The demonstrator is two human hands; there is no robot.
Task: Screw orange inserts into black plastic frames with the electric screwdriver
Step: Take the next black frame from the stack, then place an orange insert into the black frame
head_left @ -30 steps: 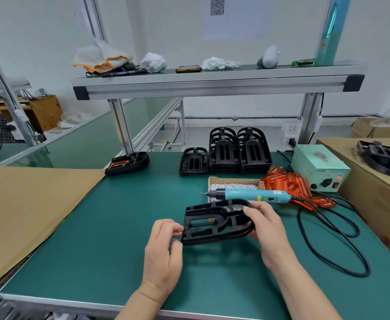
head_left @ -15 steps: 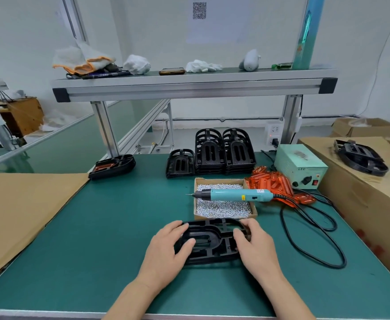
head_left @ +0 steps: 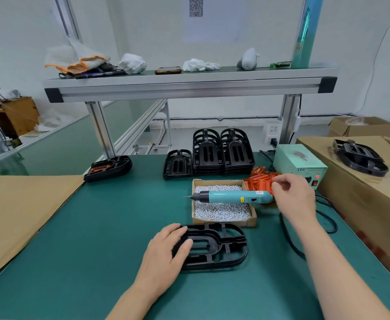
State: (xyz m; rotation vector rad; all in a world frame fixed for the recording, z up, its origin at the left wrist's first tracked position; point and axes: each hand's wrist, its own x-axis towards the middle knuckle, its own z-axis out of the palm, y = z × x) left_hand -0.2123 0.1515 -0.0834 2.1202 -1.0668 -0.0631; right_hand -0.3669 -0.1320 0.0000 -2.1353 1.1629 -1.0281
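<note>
Black frame (head_left: 214, 247) lies flat on the bench (head_left: 97, 239), left hand (head_left: 166, 252) pressing its end, right hand (head_left: 293, 199) pinching loosely over the orange inserts (head_left: 259, 181).

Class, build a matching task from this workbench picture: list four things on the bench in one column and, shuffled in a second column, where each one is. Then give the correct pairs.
Things
1. electric screwdriver
2. left hand
3. right hand
4. power supply box

Places
A. reaching over the pile of orange inserts
B. at the far right of the green mat, red light lit
C. lying across the box of screws
D. resting on the black frame nearest the person

Pairs: 1-C, 2-D, 3-A, 4-B
</note>
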